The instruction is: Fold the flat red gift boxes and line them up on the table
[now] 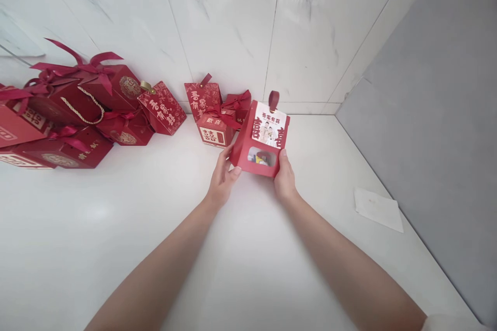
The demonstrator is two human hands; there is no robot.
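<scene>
Between my two hands is a red gift box (252, 162) with a strap loop on top, a white printed label and a small clear window that shows colourful contents. My left hand (222, 178) grips its lower left corner, thumb on the front. My right hand (286, 178) holds the lower right edge, thumb along the side. Just behind and left of it stand a small red box with a ribbon bow (213, 136) and a patterned red box (200, 97). Another ribboned box (243, 102) is partly hidden behind the held one.
Several dark red ribboned boxes (73, 150) are piled at the left, one with a rope handle (81, 114). A patterned box with a gold loop (166, 111) leans beside them. A white packet (378, 209) lies at the right, near a grey panel (438, 129). Marble tiles (229, 26) rise behind.
</scene>
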